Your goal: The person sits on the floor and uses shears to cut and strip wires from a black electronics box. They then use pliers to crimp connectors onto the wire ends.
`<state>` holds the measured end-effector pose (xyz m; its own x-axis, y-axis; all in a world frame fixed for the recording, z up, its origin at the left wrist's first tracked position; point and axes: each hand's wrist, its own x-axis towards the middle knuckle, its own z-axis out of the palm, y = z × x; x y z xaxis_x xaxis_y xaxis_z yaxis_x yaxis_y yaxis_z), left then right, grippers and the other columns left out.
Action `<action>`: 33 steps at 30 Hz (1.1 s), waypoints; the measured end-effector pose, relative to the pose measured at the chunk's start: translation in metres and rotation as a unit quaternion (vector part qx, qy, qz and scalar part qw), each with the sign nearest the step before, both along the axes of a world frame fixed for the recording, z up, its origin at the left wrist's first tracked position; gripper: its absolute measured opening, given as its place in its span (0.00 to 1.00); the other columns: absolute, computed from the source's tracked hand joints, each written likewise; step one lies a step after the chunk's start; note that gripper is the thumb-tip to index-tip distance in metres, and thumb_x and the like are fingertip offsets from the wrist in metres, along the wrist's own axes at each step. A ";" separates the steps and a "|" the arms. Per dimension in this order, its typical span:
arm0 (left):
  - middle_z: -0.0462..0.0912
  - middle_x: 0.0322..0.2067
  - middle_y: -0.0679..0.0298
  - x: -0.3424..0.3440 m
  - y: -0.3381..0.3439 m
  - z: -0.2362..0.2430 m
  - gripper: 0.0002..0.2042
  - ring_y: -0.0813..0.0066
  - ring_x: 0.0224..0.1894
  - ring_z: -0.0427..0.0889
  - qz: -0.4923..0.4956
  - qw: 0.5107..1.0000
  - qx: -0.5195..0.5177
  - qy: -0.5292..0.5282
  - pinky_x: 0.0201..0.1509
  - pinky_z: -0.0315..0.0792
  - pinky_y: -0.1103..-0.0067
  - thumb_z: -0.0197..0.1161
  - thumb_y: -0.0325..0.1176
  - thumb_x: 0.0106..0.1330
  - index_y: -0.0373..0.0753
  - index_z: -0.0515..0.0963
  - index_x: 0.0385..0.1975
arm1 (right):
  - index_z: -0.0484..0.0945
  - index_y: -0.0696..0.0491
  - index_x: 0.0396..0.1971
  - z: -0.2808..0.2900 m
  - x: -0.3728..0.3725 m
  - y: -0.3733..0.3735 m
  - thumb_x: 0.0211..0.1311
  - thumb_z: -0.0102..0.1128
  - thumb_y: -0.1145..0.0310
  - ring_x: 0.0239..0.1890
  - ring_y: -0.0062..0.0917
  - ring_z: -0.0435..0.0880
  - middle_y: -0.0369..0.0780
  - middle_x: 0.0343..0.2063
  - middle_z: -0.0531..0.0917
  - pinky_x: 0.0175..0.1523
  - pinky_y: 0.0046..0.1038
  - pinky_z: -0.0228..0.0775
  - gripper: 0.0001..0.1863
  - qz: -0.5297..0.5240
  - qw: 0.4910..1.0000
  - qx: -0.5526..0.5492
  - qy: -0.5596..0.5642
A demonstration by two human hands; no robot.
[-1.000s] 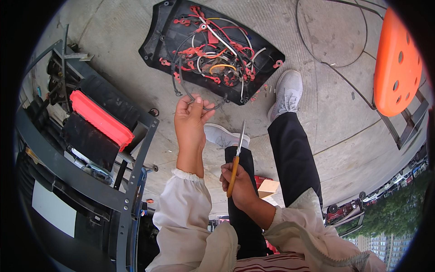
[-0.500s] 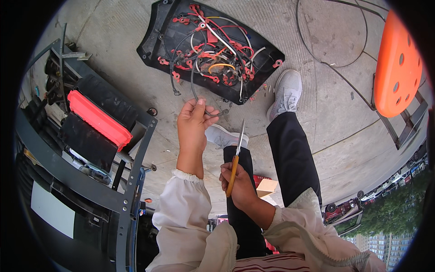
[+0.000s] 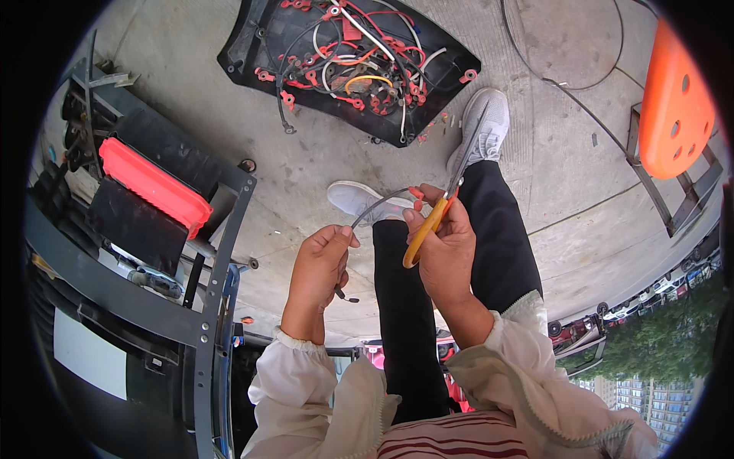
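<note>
A short dark cable [image 3: 372, 208] is pinched in my left hand [image 3: 315, 268], fingers closed round it. One end, with a small terminal, hangs below that hand; the other reaches across toward my right fingers. Red pieces [image 3: 416, 193] show at that far end, at my right fingertips; whether those fingers grip them I cannot tell. My right hand [image 3: 449, 256] is closed on scissors [image 3: 426, 233] with yellow-orange handles, their blades pointing up and away over my right shoe. Beyond both hands, a black plastic panel [image 3: 245, 47] bears a tangle of cables with red-capped terminals [image 3: 375, 92].
An orange stool [image 3: 673, 115] with round holes stands at the right. On the left is a dark metal frame [image 3: 206, 306] beside a red bin [image 3: 153, 187]. My grey shoes [image 3: 489, 126] rest on the concrete floor, where a long black cable [image 3: 569, 96] lies.
My left hand has come nearer, drawing the cable away from the panel. My right hand has moved up and right with the scissors, its fingertips now at the cable's far end.
</note>
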<state>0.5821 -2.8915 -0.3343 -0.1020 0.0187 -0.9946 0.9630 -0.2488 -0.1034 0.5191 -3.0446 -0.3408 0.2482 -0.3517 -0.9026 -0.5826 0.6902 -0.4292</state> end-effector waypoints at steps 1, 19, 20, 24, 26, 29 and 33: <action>0.55 0.07 0.77 0.002 0.003 0.001 0.13 0.90 0.08 0.49 -0.004 1.000 -0.019 0.009 0.13 0.49 0.87 0.53 0.39 0.69 0.39 0.73 0.25 | 0.71 0.60 0.46 -0.002 -0.002 -0.002 0.58 0.59 0.81 0.36 0.10 0.74 0.35 0.39 0.78 0.42 0.13 0.67 0.16 0.001 1.000 0.002 0.016; 0.57 0.16 0.77 -0.008 0.036 0.005 0.12 0.90 0.15 0.50 0.083 0.969 -0.184 0.146 0.15 0.44 0.90 0.54 0.34 0.68 0.30 0.75 0.41 | 0.72 0.55 0.31 -0.016 -0.009 -0.019 0.64 0.52 0.67 0.27 0.20 0.77 0.36 0.25 0.77 0.32 0.21 0.72 0.07 -0.271 0.939 0.199 0.076; 0.57 0.15 0.78 -0.012 0.036 0.006 0.12 0.90 0.14 0.50 0.075 0.964 -0.204 0.151 0.16 0.44 0.89 0.53 0.34 0.68 0.31 0.75 0.42 | 0.72 0.55 0.31 -0.016 -0.009 -0.020 0.64 0.52 0.67 0.26 0.20 0.77 0.36 0.25 0.77 0.32 0.21 0.72 0.07 -0.273 0.936 0.207 0.079; 0.58 0.13 0.78 -0.028 0.035 0.008 0.12 0.90 0.14 0.52 0.027 0.941 -0.300 0.152 0.17 0.47 0.87 0.52 0.33 0.69 0.33 0.78 0.42 | 0.72 0.55 0.31 -0.013 -0.007 -0.022 0.63 0.53 0.67 0.25 0.20 0.77 0.37 0.23 0.77 0.33 0.22 0.72 0.07 -0.274 0.929 0.233 0.086; 0.58 0.13 0.78 -0.031 0.034 0.014 0.12 0.90 0.14 0.52 -0.016 0.932 -0.332 0.144 0.17 0.47 0.87 0.52 0.33 0.69 0.33 0.78 0.42 | 0.72 0.56 0.32 -0.013 -0.007 -0.022 0.64 0.53 0.68 0.25 0.19 0.77 0.38 0.25 0.77 0.32 0.20 0.73 0.07 -0.261 0.932 0.239 0.075; 0.56 0.13 0.78 -0.031 0.038 0.006 0.11 0.90 0.14 0.51 0.030 0.965 -0.232 0.117 0.16 0.45 0.88 0.51 0.34 0.69 0.34 0.76 0.41 | 0.71 0.56 0.35 -0.013 -0.007 -0.022 0.64 0.53 0.68 0.28 0.17 0.77 0.41 0.32 0.78 0.33 0.19 0.74 0.07 -0.197 0.956 0.212 0.043; 0.56 0.16 0.76 -0.029 0.044 -0.011 0.10 0.90 0.14 0.52 0.140 0.985 -0.085 0.059 0.15 0.47 0.89 0.48 0.34 0.71 0.35 0.72 0.40 | 0.72 0.58 0.40 -0.013 -0.005 -0.012 0.65 0.53 0.70 0.33 0.19 0.79 0.42 0.38 0.80 0.39 0.21 0.73 0.09 -0.088 0.988 0.127 0.030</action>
